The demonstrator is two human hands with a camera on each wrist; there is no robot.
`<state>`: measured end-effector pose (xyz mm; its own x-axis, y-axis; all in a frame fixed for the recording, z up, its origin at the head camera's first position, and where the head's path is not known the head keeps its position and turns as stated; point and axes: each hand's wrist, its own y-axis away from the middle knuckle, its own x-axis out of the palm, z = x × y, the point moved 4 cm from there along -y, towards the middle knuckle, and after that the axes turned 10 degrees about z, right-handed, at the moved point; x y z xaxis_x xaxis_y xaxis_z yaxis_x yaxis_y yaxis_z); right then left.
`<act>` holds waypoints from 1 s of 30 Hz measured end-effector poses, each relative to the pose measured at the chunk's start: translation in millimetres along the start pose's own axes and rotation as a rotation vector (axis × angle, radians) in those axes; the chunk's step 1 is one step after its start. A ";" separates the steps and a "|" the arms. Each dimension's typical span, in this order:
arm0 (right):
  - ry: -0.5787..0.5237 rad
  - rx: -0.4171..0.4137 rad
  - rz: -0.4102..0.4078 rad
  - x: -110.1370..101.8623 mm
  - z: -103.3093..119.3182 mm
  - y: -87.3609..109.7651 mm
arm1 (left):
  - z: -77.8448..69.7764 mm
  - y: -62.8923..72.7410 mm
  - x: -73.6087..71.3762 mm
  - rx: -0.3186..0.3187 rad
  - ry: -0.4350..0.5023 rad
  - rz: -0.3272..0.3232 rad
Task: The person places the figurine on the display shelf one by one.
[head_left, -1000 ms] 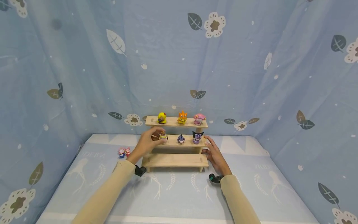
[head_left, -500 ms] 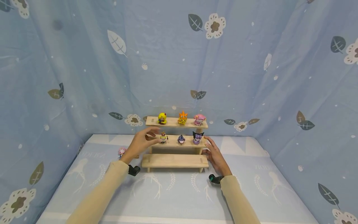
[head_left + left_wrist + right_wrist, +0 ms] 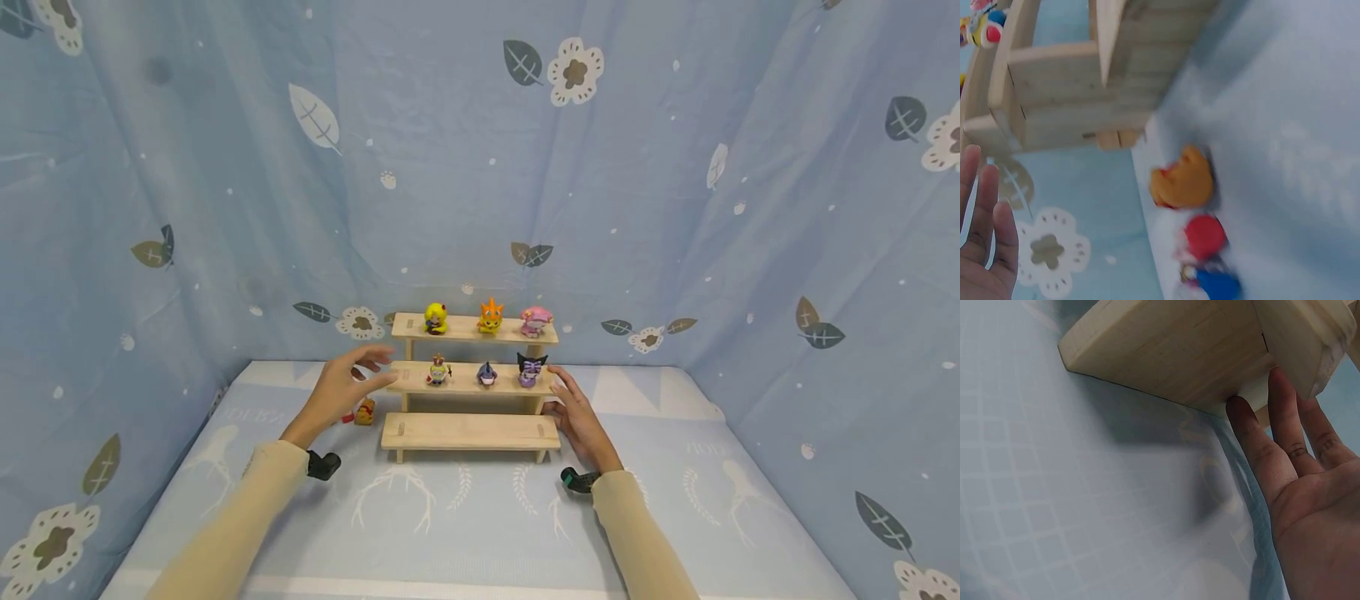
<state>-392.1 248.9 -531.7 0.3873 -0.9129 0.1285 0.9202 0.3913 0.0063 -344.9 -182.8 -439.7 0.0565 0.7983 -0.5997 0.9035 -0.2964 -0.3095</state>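
Observation:
My left hand (image 3: pixel 341 393) holds nothing, its fingers loosely extended just off the left end of the three-tier wooden stand (image 3: pixel 468 431). On the middle tier stands a small crowned figurine (image 3: pixel 438 372), to the right of that hand and apart from it. Beside it are a blue-grey figurine (image 3: pixel 487 374) and a purple figurine with black ears (image 3: pixel 530 371). Fingers of my right hand (image 3: pixel 583 421) touch the stand's right side; the right wrist view shows them extended along the wood. An orange bear figurine (image 3: pixel 1186 178) lies on the table by the stand's left side.
On the top tier sit a yellow-haired figurine (image 3: pixel 435 319), an orange spiky one (image 3: pixel 491 317) and a pink one (image 3: pixel 536 322). Near the bear, the left wrist view shows a red-and-pink figurine (image 3: pixel 1204 237) and a blue one (image 3: pixel 1217 284). A patterned curtain (image 3: pixel 480 167) hangs behind.
My left hand let go of the crowned figurine and drew away to the left, uncovering the bear on the table. The figurine stays on the middle tier. My right hand keeps its place.

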 end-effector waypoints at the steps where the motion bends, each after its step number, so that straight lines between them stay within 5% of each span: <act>1: 0.001 -0.001 0.000 -0.3 -0.2 0.0 | 2.5 2.0 -2.2 -0.005 -0.009 -0.003; 12: 0.022 -0.008 0.000 -1.6 -1.8 -0.8 | 32.2 18.8 -13.6 -0.111 -0.068 -0.007; 24: 0.014 -0.008 0.001 0.0 -0.5 0.1 | 51.9 19.7 -4.5 -0.212 -0.097 0.084; 30: 0.020 -0.008 -0.001 0.2 -0.6 -0.4 | 60.3 17.5 1.2 -0.201 -0.088 0.113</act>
<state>-392.4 248.5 -532.3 0.3874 -0.9155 0.1085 0.9210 0.3896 -0.0018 -354.6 -218.6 -490.3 0.1329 0.7146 -0.6868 0.9604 -0.2641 -0.0890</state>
